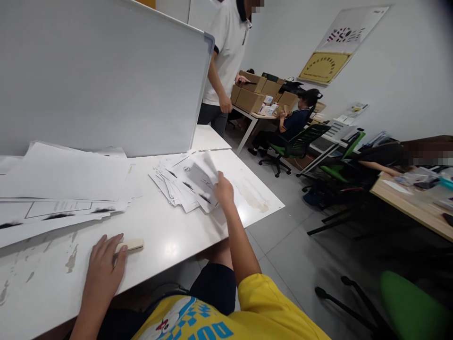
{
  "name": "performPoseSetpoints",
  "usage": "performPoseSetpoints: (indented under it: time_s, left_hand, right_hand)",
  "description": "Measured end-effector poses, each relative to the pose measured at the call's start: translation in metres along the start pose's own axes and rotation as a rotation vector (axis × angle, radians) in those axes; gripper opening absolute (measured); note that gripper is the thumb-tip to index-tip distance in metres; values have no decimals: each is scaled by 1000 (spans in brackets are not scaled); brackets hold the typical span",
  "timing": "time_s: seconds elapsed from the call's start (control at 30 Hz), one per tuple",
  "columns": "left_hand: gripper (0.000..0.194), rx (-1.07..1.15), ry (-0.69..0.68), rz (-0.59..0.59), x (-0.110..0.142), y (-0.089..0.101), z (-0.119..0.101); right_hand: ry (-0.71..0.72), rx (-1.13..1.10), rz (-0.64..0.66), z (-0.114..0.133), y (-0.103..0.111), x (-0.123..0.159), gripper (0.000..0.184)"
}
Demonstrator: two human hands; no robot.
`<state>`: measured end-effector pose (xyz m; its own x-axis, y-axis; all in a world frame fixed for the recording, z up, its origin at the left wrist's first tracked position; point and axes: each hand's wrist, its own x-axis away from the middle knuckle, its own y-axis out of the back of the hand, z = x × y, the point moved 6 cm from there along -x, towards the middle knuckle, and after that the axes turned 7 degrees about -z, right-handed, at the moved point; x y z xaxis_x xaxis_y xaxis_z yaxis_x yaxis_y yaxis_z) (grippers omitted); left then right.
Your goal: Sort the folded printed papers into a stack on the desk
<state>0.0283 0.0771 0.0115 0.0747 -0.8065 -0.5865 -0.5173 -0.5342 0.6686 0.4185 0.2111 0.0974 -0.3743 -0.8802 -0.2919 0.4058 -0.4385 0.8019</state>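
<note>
My right hand (224, 190) is closed on a paper sheet (211, 165), which is blurred and held up at the right side of a loose pile of printed papers (182, 189). The pile's sheets are fanned unevenly, with dark smudged print along their edges. My left hand (105, 262) lies palm down near the table's front edge, its fingers stretched out. Its thumb rests across a small beige bar-shaped object (135, 244), whose kind I cannot make out. Beyond the left hand is a larger stack of white papers (67, 172), its top sheets blank.
A white table (159, 241) with stains carries the papers. A whiteboard panel (106, 75) stands along its back. Behind it stands a person in a white shirt (226, 52). Cardboard boxes (249, 100), a seated person (297, 120), office chairs (300, 139) and a wooden desk (406, 203) are to the right.
</note>
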Motion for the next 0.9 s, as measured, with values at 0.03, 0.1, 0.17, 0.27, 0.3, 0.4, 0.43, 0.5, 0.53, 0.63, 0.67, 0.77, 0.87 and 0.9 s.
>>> performPoseSetpoints:
  time_s: [0.03,0.1,0.17,0.27,0.3,0.4,0.43,0.5,0.53,0.63,0.67,0.77,0.87,0.9]
  left_hand:
    - [44,-20,-32,-45,0,5,-6]
    - [40,-38,-144,-134,2,15,-26]
    - [38,24,-286,-154,8,18,-53]
    - [41,294,-229,-15,16,3,-88]
    - [45,407,-82,57,16,-9,-93]
    - [60,853,420,241,19,-50,-105]
    - [63,985,566,251,18,-61,-107]
    - [65,1137,786,201,11,-76,-107]
    - [65,1148,852,157,5,-78,-104]
    - [63,1034,869,59,-13,-72,-89]
    - [62,985,846,40,-18,-66,-83]
    - [63,853,732,31,-30,-45,-63]
    - [61,654,678,132,-30,-28,-41]
    - [59,578,695,192,-27,-25,-34]
  right_hand:
    - [-29,-156,-96,-5,17,5,57]
    - [-70,-522,-280,-15,46,20,54]
    - [-119,-893,-391,-20,63,39,53]
    - [-237,-1264,-426,-20,57,67,55]
    - [-279,-1319,-412,-18,49,76,54]
    - [-390,-1339,-290,-8,13,105,46]
    - [-415,-1325,-241,-4,0,114,44]
    - [-434,-1310,-165,0,-23,130,40]
    - [-431,-1318,-134,1,-32,136,40]
    - [-391,-1383,-38,-1,-49,145,38]
    - [-370,-1407,-4,-4,-51,145,37]
    - [-352,-1446,-11,-27,-49,130,32]
    - [-421,-1447,-157,-64,-37,102,37]
    - [-428,-1435,-163,-74,-33,91,42]
